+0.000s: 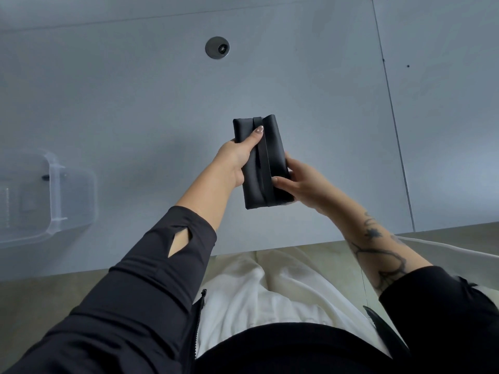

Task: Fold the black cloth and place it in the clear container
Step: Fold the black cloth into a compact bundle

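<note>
Up close, the left hand (237, 157) has its fingers clamped on the black cloth (262, 163), the thumb lying along the front face near a raised band that runs the length of the bundle, the other fingers hidden behind it. The right hand (299, 182) pinches the cloth's lower right edge, fingers closed on it. The cloth is folded into a narrow upright packet, held in the air above the surface (135, 103), touching nothing but the two hands. Both forearms wear black sleeves, the right one pushed up to show dark tattoo lines. The surface is pale grey, with a round metal cable grommet (217, 48) set into it farther back and a thin seam running down its right side. The clear container (46, 198) stands well apart at the left edge. No writing can be read anywhere.
</note>
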A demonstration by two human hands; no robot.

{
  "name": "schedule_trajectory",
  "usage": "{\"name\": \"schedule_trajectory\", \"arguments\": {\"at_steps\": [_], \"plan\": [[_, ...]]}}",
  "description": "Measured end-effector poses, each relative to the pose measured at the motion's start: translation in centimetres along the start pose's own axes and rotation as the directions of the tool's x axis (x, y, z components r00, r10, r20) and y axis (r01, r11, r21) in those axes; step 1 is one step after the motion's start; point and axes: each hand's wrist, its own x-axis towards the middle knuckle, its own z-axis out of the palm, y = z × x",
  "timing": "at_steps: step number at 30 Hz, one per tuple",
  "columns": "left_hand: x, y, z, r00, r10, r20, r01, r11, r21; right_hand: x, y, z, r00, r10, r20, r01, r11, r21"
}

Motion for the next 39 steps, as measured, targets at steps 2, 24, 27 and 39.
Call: {"name": "schedule_trajectory", "arguments": {"at_steps": [2, 24, 27, 39], "plan": [[0.0, -0.2, 0.2, 0.999, 0.004, -0.038, -0.005, 1.000, -0.008, 0.1, 0.4, 0.6, 1.000, 0.024, 0.006, -0.025, 0.998, 0.056], [-1.1, -2.5, 0.2, 0.999, -0.003, 0.046, 0.007, 0.996, -0.094, 1.4, -1.4, 3.6, 0.971, -0.145, -0.189, 0.110, 0.976, -0.187], [-1.2, -2.4, 0.0, 0.994, 0.020, 0.108, -0.006, 0.991, -0.130, 1.4, -1.9, 2.6, 0.965, -0.080, -0.250, 0.084, 0.996, 0.005], [-2.0, -2.3, 1.2, 0.996, -0.011, 0.091, 0.013, 1.000, -0.024, 1.1, -0.7, 3.5, 0.942, -0.158, -0.295, 0.094, 0.971, -0.220]]}}
